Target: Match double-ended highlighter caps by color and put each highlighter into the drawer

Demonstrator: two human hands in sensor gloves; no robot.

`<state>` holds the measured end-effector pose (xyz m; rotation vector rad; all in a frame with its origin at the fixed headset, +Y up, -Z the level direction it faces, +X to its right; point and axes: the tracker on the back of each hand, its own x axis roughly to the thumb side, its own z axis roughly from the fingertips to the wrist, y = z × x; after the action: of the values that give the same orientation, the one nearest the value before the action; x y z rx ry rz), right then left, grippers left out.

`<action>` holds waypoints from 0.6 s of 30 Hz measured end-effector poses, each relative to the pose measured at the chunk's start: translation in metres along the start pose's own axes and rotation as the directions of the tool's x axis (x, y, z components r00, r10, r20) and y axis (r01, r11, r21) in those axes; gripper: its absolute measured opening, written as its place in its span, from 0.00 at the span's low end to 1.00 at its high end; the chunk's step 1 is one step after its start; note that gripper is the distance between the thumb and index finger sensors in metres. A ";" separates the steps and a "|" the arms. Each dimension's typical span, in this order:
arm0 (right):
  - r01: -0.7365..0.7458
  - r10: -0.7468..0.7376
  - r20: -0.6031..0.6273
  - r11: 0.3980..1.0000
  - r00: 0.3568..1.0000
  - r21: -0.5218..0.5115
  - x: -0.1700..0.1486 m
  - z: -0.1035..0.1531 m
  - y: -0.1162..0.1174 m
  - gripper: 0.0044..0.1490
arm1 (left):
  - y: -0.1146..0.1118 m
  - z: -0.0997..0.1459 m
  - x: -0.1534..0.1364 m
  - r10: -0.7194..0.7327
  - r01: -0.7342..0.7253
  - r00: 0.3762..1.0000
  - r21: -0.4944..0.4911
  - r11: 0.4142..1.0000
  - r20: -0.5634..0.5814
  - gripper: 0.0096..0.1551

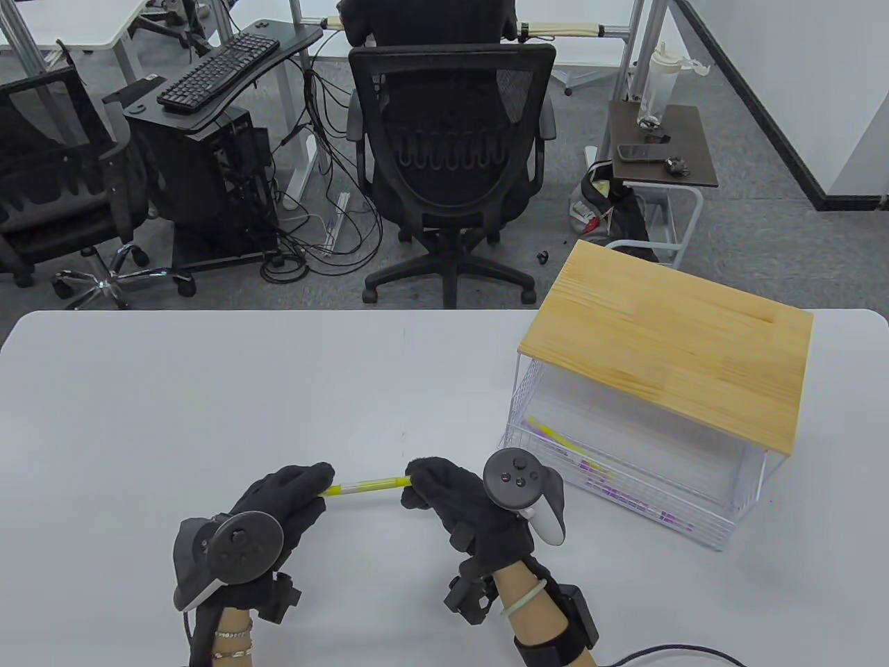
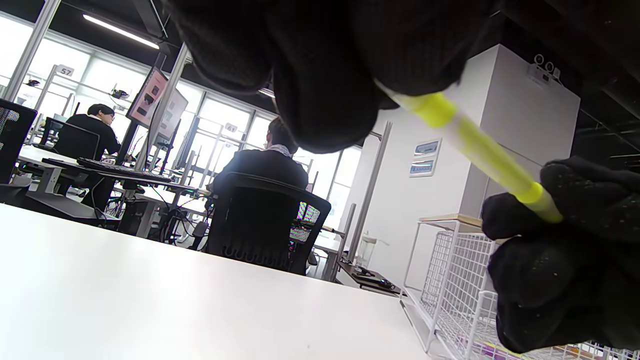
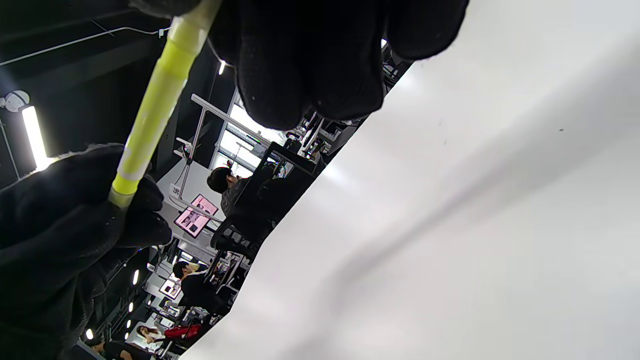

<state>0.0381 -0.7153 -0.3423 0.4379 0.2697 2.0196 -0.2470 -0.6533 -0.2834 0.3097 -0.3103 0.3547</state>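
A yellow double-ended highlighter [image 1: 367, 485] is held level above the white table [image 1: 208, 403] near its front edge. My left hand [image 1: 295, 497] grips its left end and my right hand [image 1: 434, 486] pinches its right end, so both tips are hidden in the gloves. The left wrist view shows the yellow highlighter [image 2: 480, 150] running from my left fingers [image 2: 325, 75] down to my right hand [image 2: 560, 250]. In the right wrist view the highlighter [image 3: 155, 105] spans both gloves. The wire drawer unit [image 1: 625, 445] with a wooden top [image 1: 667, 347] stands at the right; several highlighters [image 1: 590, 472] lie in its lower basket.
A black office chair [image 1: 451, 160] with a seated person is beyond the table's far edge. Another chair [image 1: 55, 180], a keyboard desk [image 1: 222, 69] and a side table [image 1: 660, 146] stand further back. A cable [image 1: 667, 653] runs from my right wrist.
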 end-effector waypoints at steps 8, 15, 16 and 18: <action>-0.016 0.016 -0.001 1.000 1.000 -0.013 0.000 0.000 -0.002 0.28 | -0.001 0.000 0.002 -0.011 0.011 1.000 -0.010 1.000 0.008 0.25; -0.042 0.042 -0.002 0.997 0.999 -0.059 0.005 0.004 -0.007 0.29 | -0.008 -0.002 0.008 -0.033 0.033 0.999 0.010 0.999 0.038 0.25; -0.041 0.041 -0.003 0.997 0.999 -0.059 0.005 0.004 -0.008 0.29 | -0.009 -0.003 0.009 -0.034 0.034 0.999 -0.001 0.999 0.038 0.25; -0.039 0.039 0.002 0.997 0.999 -0.062 0.004 0.004 -0.011 0.29 | -0.011 -0.004 0.010 -0.040 0.040 0.999 -0.014 0.999 0.030 0.25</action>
<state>0.0469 -0.7069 -0.3416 0.4105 0.1973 2.0591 -0.2328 -0.6590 -0.2864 0.3067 -0.3357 0.3086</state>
